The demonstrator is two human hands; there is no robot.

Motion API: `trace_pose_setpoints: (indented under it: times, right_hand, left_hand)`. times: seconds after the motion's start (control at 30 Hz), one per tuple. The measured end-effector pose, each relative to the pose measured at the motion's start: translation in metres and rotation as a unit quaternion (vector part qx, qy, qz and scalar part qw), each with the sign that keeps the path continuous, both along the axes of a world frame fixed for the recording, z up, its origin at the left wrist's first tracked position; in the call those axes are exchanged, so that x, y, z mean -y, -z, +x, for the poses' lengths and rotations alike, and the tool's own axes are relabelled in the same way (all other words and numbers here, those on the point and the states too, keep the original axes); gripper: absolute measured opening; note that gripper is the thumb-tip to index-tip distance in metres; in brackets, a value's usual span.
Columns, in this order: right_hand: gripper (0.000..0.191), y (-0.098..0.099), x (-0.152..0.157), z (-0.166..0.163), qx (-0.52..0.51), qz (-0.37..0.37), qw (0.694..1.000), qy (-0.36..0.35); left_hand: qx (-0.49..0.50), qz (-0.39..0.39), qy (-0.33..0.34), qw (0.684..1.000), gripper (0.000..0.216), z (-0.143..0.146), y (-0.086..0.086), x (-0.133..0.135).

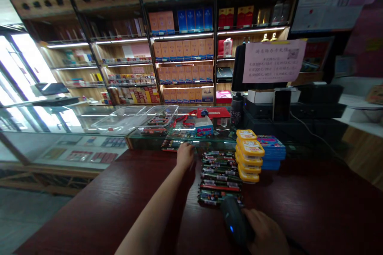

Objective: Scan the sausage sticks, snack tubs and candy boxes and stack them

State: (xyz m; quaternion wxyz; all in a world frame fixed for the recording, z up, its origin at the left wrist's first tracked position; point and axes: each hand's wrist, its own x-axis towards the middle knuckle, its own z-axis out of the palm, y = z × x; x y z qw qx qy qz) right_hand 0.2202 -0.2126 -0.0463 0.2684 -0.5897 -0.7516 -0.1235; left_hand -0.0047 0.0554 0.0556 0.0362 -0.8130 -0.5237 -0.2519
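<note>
My right hand point(265, 231) is wrapped round a black handheld barcode scanner point(235, 219) with a lit blue light. The scanner's head is at the near end of a row of slim dark packets point(220, 175) laid side by side on the dark red wooden counter point(143, 191). My left hand point(185, 155) is stretched forward to the counter's far side, left of the row's far end. Its fingers are curled and mostly hidden. A dark packet point(169, 145) shows right beside it; whether my fingers grip it I cannot tell.
Yellow-lidded tubs point(249, 153) and blue boxes point(272, 151) are stacked right of the packets. Beyond stands a glass display case point(143, 142) with a clear plastic bin point(163, 115), a small open blue box point(204, 126) and a dark bottle point(237, 109). A monitor with a pink notice point(273, 61) rises behind.
</note>
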Motion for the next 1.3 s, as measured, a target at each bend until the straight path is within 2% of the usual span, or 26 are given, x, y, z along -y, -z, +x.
trace_pose_setpoints:
  times: [0.17,0.27,0.37,0.43,0.6,0.7,0.8,0.9,1.03,1.17,1.3]
  right_hand:
    - [0.055,0.000,-0.002,0.002,0.025,0.028,0.999,-0.005]
    - [0.052,0.006,-0.004,-0.004,0.008,0.020,1.000,0.021]
    - [0.049,0.013,-0.008,-0.007,0.002,0.035,0.998,0.043]
    - [0.051,0.016,-0.010,-0.006,0.016,0.051,0.998,0.033]
    - [0.053,0.013,-0.010,-0.002,0.020,0.043,0.998,0.047]
    - [0.055,0.010,-0.009,0.000,0.029,0.026,0.999,0.027]
    - [0.051,0.006,-0.009,0.000,0.023,0.032,0.999,0.019]
    - [0.041,-0.002,-0.006,-0.005,-0.015,-0.004,0.999,0.033]
    - [0.036,-0.014,-0.002,-0.014,-0.056,-0.048,0.996,0.049]
    - [0.038,-0.026,0.003,-0.016,-0.061,-0.073,0.994,0.061]
    - [0.040,-0.046,0.006,-0.021,-0.086,-0.128,0.987,0.052]
  left_hand:
    - [-0.059,-0.028,-0.119,0.991,0.028,-0.059,0.012,-0.013]
    - [-0.111,-0.051,-0.144,0.982,0.031,-0.077,0.016,-0.023]
    - [-0.134,-0.052,-0.140,0.980,0.032,-0.081,0.015,-0.031]
    - [-0.146,-0.049,-0.141,0.978,0.032,-0.080,0.013,-0.035]
    - [-0.176,-0.048,-0.151,0.972,0.031,-0.079,0.009,-0.036]
    - [-0.196,-0.042,-0.151,0.968,0.030,-0.084,0.009,-0.029]
    - [-0.192,-0.053,-0.128,0.972,0.029,-0.090,0.008,-0.011]
    - [-0.134,-0.072,-0.121,0.981,0.030,-0.090,0.005,0.018]
    - [0.024,-0.102,-0.095,0.990,0.029,-0.084,0.007,0.057]
    - [0.185,-0.114,-0.056,0.975,0.027,-0.081,0.021,0.082]
    - [0.244,-0.108,-0.012,0.964,0.026,-0.085,0.039,0.098]
